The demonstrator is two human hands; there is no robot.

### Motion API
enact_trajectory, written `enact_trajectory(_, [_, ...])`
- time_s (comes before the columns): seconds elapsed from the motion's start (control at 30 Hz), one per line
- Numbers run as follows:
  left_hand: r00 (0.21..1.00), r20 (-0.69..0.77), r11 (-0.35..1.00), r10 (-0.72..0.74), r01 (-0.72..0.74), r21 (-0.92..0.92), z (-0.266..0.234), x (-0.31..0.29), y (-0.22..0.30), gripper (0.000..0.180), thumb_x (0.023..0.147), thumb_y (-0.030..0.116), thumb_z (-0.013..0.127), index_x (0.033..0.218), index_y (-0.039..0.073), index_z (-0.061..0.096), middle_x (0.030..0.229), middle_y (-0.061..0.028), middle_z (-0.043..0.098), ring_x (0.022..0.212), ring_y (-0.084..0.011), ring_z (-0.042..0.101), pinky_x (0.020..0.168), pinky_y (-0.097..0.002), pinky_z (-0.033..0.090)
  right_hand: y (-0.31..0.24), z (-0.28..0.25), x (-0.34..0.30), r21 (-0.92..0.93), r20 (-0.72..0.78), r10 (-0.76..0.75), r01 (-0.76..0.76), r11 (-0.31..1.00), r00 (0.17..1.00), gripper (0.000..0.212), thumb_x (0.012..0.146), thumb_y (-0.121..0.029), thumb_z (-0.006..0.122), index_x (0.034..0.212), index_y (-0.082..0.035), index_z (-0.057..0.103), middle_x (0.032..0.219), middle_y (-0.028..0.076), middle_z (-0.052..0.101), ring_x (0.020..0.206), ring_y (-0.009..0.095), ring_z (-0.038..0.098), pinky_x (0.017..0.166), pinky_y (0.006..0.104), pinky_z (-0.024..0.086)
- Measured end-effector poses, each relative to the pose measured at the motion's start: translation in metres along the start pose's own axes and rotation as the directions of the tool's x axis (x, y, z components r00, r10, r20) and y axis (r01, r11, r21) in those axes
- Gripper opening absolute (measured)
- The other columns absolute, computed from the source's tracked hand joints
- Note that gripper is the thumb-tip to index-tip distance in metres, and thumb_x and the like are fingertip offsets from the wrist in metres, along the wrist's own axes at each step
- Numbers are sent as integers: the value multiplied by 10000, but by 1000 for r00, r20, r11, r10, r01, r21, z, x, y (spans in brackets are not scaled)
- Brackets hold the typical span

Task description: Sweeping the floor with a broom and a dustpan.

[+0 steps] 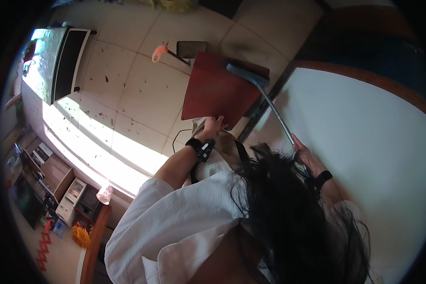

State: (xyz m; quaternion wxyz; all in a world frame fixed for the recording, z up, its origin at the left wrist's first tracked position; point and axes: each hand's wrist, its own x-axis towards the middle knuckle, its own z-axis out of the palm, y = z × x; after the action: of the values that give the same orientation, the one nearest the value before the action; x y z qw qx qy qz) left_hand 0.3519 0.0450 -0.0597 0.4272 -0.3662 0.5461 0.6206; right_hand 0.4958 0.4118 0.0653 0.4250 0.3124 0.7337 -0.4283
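The pale tiled floor fills the middle, a bright strip of sunlight slanting across it on the left. At the floor's right edge is a broad white surface, its far edge trimmed in brown wood. Next in size is the flat red panel, in front of the person and left of that surface. A long-handled blue-grey tool reaches to the panel's far right part; its head overlaps the panel there, and I cannot tell whether the 2 touch. Just beyond the panel's far left corner is a dark boxy pan, beside a black rod with an orange grip. The left hand is clamped on the panel's near edge, toward the near right corner. The right hand is closed around the tool's near end. Both wrists wear black bands. Small dark bits dot the tiles.
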Motion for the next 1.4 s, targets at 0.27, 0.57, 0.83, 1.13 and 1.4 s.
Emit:
enact_trajectory(0.27, [992,31,990,119,-120,67,4,-11,2,336,843,142,516,913,-174,427,801,-167,547,660,-250,630,591,-295,550,-63,21,32,545,-70,106,-51,837,992,550,917,-273,372,1384,-114,130,493,-14,374,394,81,368,387,218,326])
enact_trajectory(0.57, [991,123,995,59,-68,70,12,-29,11,341,865,105,480,1010,-194,403,960,-200,538,819,-235,609,713,-281,547,0,80,12,341,-70,139,-107,934,988,485,905,-301,400,1360,-241,242,582,1,431,403,92,406,393,214,372])
enact_trajectory(0.83, [971,226,996,84,-78,-38,26,-77,5,288,882,82,452,1014,-172,421,999,-208,531,856,-282,601,742,-306,549,12,100,9,931,-86,89,48,362,992,393,911,-284,417,1285,-272,297,582,-20,381,390,49,346,373,191,335])
enact_trajectory(1.13, [981,192,985,-37,68,-157,16,-117,-35,264,904,110,417,928,-153,417,917,-228,553,815,-301,610,711,-325,557,15,180,-48,830,-328,66,254,497,942,490,911,-273,393,1344,-111,234,521,-23,377,391,65,378,368,209,309])
enact_trajectory(1.4, [960,245,989,-134,145,-28,-27,-135,-32,249,902,91,419,999,-137,409,1060,-201,487,966,-276,547,874,-322,498,1,296,-81,807,-389,239,204,554,889,523,888,-245,417,1366,-152,224,467,33,413,348,121,399,339,263,335])
